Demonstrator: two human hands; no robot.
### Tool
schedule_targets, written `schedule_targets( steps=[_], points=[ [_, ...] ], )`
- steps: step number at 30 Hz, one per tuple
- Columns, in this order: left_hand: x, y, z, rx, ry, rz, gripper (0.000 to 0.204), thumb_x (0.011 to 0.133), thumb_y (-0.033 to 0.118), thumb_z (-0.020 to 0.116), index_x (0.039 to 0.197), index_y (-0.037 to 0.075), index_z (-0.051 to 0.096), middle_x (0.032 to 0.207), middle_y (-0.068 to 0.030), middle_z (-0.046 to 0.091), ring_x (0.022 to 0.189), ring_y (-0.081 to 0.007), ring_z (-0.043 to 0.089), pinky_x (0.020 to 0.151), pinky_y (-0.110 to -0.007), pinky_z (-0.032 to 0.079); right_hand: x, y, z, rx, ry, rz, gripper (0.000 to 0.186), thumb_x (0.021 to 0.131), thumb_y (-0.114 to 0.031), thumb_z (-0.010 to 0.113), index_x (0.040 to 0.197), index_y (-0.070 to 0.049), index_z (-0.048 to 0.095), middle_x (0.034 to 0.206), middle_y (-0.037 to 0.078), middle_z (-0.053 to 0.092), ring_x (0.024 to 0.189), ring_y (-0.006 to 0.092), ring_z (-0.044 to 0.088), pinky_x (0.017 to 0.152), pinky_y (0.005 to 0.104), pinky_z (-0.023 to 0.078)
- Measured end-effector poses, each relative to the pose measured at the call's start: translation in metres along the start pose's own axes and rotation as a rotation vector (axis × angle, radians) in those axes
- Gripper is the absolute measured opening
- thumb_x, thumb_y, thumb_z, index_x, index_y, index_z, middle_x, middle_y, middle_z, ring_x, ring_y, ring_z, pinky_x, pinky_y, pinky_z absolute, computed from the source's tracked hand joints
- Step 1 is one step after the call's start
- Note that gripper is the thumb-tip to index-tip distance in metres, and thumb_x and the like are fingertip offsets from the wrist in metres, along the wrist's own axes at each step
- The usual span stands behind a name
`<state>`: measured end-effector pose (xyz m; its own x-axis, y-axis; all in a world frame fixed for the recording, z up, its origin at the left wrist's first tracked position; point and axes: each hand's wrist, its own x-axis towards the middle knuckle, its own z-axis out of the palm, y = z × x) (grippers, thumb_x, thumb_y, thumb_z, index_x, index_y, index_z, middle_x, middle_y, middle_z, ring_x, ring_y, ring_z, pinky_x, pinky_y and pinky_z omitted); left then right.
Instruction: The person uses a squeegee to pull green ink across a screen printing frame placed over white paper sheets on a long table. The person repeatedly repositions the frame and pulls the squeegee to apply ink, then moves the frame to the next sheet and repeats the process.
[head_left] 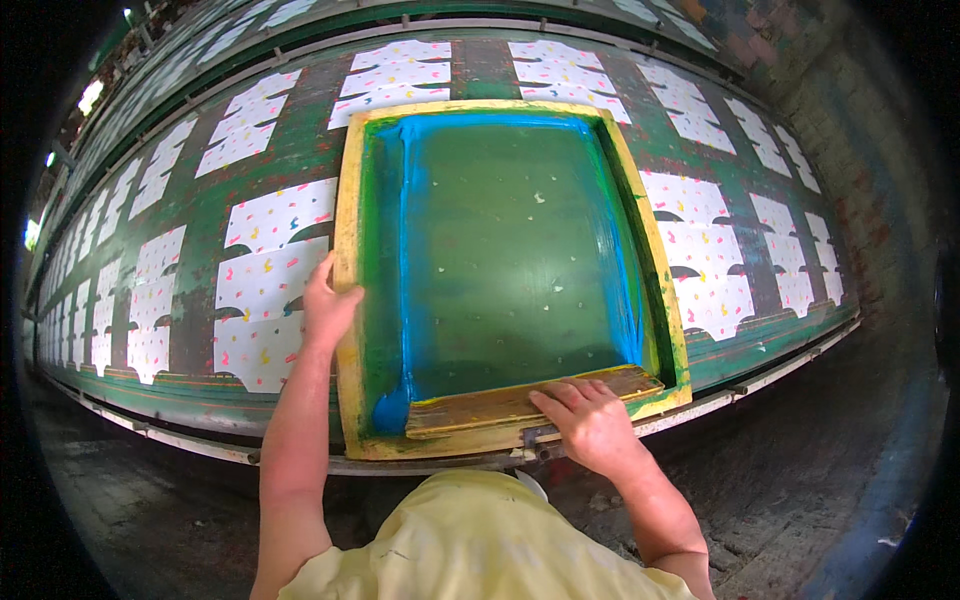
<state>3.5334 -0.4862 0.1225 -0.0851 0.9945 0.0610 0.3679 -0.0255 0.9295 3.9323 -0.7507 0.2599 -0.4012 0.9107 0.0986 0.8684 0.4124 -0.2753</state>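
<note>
A screen printing frame (348, 215) with yellow, paint-stained wooden sides lies on the long green table before me. Blue ink (407, 250) runs in bands along the left, top and right of its green mesh (510, 250), with a thick blob at the lower left corner. My left hand (330, 303) grips the frame's left side, thumb over the top of the rail. At the near end, my right hand (590, 420) is closed on a wooden squeegee (480, 407), which lies across the mesh from the ink blob to the right rail. The squeegee's blade is hidden.
White fabric pieces (265, 260) with small coloured prints lie in rows on the green table (200, 400), left, right and beyond the frame. A metal rail (180, 440) follows the table's near edge. Another table with pieces stands behind; a rough wall (850, 150) rises at right.
</note>
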Motion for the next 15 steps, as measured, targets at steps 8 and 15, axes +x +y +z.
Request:
schedule_targets(
  steps=[8,15],
  points=[
    [-0.002,-0.003,0.005,-0.176,0.012,-0.004,0.081,0.084,-0.012,0.077,0.161,-0.009,0.055,0.142,-0.0161,0.075,0.125,-0.0213,0.074,0.108,-0.036,0.059,0.033,-0.013,-0.008,-0.006,-0.142,0.055,0.044,0.083,-0.001,0.07,0.124,-0.014,0.081,0.107,0.013,0.081,0.1,0.0364,0.079,0.087,0.0488,0.063],
    [-0.003,-0.01,0.009,-0.28,0.03,0.002,0.083,0.083,-0.014,0.079,0.162,-0.009,0.054,0.145,-0.0172,0.073,0.128,-0.0219,0.073,0.11,-0.035,0.058,0.007,-0.04,0.01,-0.015,-0.035,0.097,0.045,0.083,-0.001,0.07,0.125,-0.01,0.082,0.12,0.012,0.082,0.105,0.034,0.08,0.092,0.0466,0.064]
  ],
)
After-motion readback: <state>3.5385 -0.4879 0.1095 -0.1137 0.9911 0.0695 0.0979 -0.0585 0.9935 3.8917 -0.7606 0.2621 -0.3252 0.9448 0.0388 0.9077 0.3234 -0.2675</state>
